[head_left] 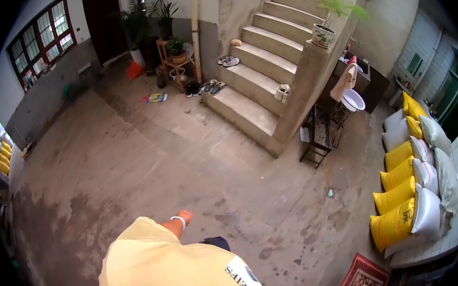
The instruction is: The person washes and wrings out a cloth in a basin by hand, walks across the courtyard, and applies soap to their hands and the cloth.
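Note:
My left hand is held out in front of my body, above the concrete floor. Its fingers look loosely curled, and I see nothing in them. A pale bracelet circles that wrist, below a pale yellow short sleeve. Dark lettering shows on the yellow shirt at the lower right. Part of something dark sticks out past the front of the shirt. My right hand is out of the picture, hidden beyond my body.
Concrete stairs rise ahead, with shoes on several steps. Filled yellow sacks are stacked along the right wall, near a red patterned rug. A dark bench and a white basin stand beside the stairs. Potted plants line the back.

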Demonstrator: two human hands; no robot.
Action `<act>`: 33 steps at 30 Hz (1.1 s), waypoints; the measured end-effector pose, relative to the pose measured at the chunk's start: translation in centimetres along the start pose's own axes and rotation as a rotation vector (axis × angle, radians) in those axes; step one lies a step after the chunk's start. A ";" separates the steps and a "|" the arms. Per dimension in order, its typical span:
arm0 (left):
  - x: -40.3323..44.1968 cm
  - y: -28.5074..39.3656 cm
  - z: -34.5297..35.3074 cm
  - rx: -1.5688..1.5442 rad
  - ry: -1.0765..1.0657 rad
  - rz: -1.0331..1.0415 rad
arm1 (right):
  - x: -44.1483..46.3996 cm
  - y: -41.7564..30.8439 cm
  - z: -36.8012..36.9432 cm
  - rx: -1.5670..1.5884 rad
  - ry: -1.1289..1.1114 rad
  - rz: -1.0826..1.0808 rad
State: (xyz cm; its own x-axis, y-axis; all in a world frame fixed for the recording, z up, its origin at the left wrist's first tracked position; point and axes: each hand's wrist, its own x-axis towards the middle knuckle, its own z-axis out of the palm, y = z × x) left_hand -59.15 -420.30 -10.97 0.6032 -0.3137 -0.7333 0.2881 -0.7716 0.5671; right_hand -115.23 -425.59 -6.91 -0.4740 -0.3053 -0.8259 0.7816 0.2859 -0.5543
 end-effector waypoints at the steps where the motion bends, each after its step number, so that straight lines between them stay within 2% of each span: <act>1: -1.2 1.3 0.7 -0.035 0.033 -0.040 | 1.1 -1.9 1.8 0.006 -0.007 -0.004; 8: 2.9 11.0 8.9 -0.131 0.064 -0.115 | 12.2 -13.4 17.8 0.040 -0.189 -0.126; 10: 6.5 14.4 11.6 0.025 -0.049 -0.056 | 11.9 -14.9 21.1 0.077 -0.149 -0.143; 11: 7.5 15.7 14.3 0.096 -0.105 -0.075 | 15.4 -15.2 20.9 0.085 -0.129 -0.098; 13: 8.7 22.4 19.1 -0.174 0.035 -0.186 | 13.7 -15.4 22.9 0.003 0.006 -0.111; 14: 9.2 25.1 21.1 -0.128 0.010 -0.196 | 13.6 -14.8 22.3 0.023 0.055 -0.119; 16: 9.8 30.9 26.2 -0.200 -0.153 -0.092 | 14.4 -14.9 22.8 -0.019 0.160 0.072; 19: 7.4 40.7 33.1 -0.151 -0.276 0.022 | 12.9 -15.4 22.1 -0.244 0.308 0.053; 25: 9.3 53.9 45.4 -0.131 -0.457 0.162 | 15.1 -18.0 27.3 -0.315 0.317 0.050; 29: 10.3 59.5 52.0 -0.191 -0.462 0.189 | 21.8 -22.3 35.1 -0.313 0.225 0.016; 33: 12.4 63.9 56.7 -0.173 -0.355 0.130 | 33.0 -28.7 48.7 -0.214 0.083 -0.056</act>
State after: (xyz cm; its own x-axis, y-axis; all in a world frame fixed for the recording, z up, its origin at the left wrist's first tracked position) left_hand -75.38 -504.89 -5.11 0.3573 -0.5972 -0.7181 0.3657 -0.6180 0.6959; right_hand -133.58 -488.12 -13.20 -0.5532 -0.2527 -0.7938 0.6535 0.4593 -0.6017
